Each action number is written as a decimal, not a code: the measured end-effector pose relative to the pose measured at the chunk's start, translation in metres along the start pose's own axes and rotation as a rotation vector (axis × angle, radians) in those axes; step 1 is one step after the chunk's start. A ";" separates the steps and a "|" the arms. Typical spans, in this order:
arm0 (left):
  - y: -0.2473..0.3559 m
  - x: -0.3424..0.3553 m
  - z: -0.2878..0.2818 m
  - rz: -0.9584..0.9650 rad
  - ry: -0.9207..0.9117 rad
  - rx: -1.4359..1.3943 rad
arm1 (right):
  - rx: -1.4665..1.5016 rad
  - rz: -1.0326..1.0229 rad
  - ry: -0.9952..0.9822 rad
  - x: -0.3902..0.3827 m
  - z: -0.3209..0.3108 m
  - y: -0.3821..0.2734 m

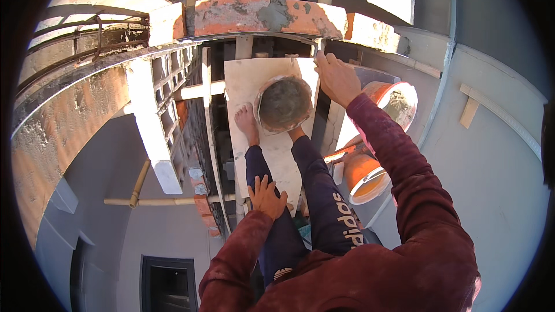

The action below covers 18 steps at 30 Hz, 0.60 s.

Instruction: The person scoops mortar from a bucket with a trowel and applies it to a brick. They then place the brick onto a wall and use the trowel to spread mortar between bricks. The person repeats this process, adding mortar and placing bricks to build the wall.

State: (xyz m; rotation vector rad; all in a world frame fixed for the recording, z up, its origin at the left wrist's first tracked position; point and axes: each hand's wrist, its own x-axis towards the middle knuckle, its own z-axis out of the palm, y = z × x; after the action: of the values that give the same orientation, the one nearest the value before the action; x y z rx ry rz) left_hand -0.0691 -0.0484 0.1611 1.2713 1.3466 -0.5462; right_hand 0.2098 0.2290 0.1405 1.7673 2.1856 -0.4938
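My left hand (264,199) rests with fingers spread on my dark-trousered left leg (260,164). My raised right hand (336,80) has its fingers curled at a narrow grey piece just below the arched brick course (300,18); what it grips is unclear. Between my bare left foot (245,120) and that hand, a round bucket of grey mortar (284,99) stands on a pale board (240,78), partly hiding my right foot. Right of the board are an orange bucket with pale material (399,107) and another orange bucket (364,179).
A white latticed block (147,110) and curved formwork (69,156) with exposed rebar lie left, beside a bamboo pole (139,182). A narrow upright batten (209,127) borders the board. Grey walls (491,208) rise at right, with a wooden piece (469,110). A dark doorway (167,286) is below.
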 end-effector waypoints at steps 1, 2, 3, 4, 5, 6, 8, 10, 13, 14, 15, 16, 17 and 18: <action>-0.001 0.000 -0.001 0.010 0.007 0.004 | 0.007 0.050 0.004 0.005 0.016 0.007; -0.002 0.000 -0.002 0.015 0.005 0.015 | 0.013 0.101 0.034 0.003 0.028 0.013; -0.004 -0.001 -0.002 0.015 -0.015 0.026 | 0.011 0.137 0.038 -0.007 0.035 0.022; -0.005 -0.003 -0.001 0.023 -0.020 0.031 | 0.007 0.163 0.060 -0.022 0.037 0.031; -0.007 -0.002 0.000 0.024 -0.028 0.040 | -0.001 0.193 0.085 -0.036 0.036 0.039; -0.008 -0.002 0.000 0.043 0.008 0.050 | 0.006 0.244 0.075 -0.053 0.033 0.043; -0.009 -0.003 -0.001 0.026 -0.017 0.062 | 0.042 0.222 0.006 -0.075 0.029 0.040; -0.008 -0.001 -0.003 0.041 -0.016 0.092 | 0.058 0.258 -0.070 -0.076 0.031 0.028; -0.005 -0.002 -0.008 0.036 -0.036 0.116 | 0.093 0.164 -0.125 -0.033 0.051 0.010; -0.005 -0.003 -0.010 0.028 -0.045 0.114 | 0.161 0.174 -0.093 -0.016 0.057 0.009; -0.005 -0.004 -0.012 0.021 -0.043 0.114 | 0.171 0.209 -0.092 -0.007 0.060 0.016; -0.005 -0.004 -0.013 0.022 -0.044 0.110 | 0.187 0.242 -0.107 0.000 0.062 0.024; -0.005 -0.004 -0.014 0.024 -0.038 0.104 | 0.200 0.275 -0.128 0.004 0.062 0.033; -0.005 -0.004 -0.013 0.010 -0.046 0.107 | 0.206 0.311 -0.144 -0.001 0.058 0.046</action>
State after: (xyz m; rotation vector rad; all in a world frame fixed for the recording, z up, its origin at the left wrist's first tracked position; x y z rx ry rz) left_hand -0.0796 -0.0397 0.1666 1.3438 1.2865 -0.6437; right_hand 0.2559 0.2119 0.0844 2.0592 1.7746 -0.7642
